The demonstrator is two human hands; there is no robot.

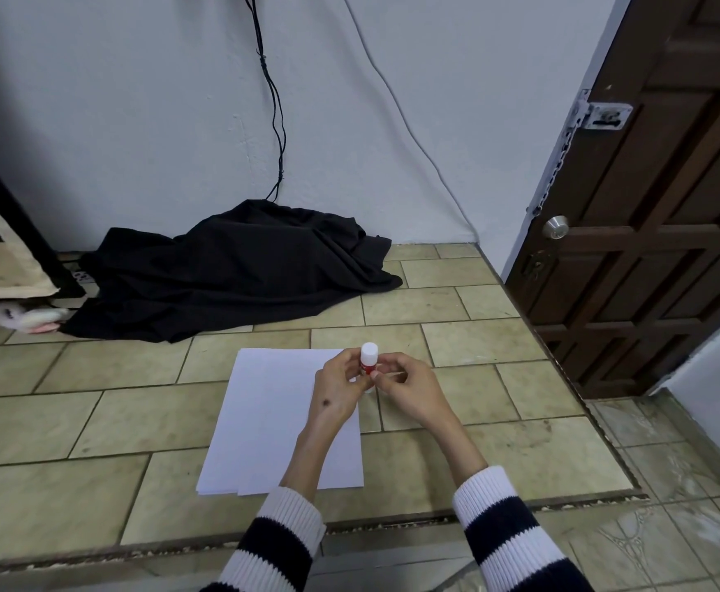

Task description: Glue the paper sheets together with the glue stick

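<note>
— While both hands meet above the tiled floor point(93, 420), where does the glue stick sit?

— Upright between them. The left hand point(336, 388) curls its fingers round the lower body of the glue stick point(368, 360); the right hand point(405, 386) pinches the red band just under the white cap. Cap still on, pointing up.

— And the paper sheets?

— The paper sheets point(272, 420) lie flat on the floor, stacked and slightly fanned, directly below and left of the left hand. The stick is held over their far right corner, not touching them.

— What is hard to read?

— The stick's base is hidden behind the fingers, and the left wrist covers part of the stack. How many sheets there are cannot be told; only offset edges show at the near end.

— Further left to right?

— A dark shelf frame point(12, 215) is cut off at the left edge, a pale fluffy item point(29, 320) half tucked beneath it. A black cloth point(238, 271) is heaped against the wall, covering whatever is under it. At right, a brown door point(665, 207) with a chain latch. Striped sleeves point(281, 540) run out of view at the bottom.
</note>
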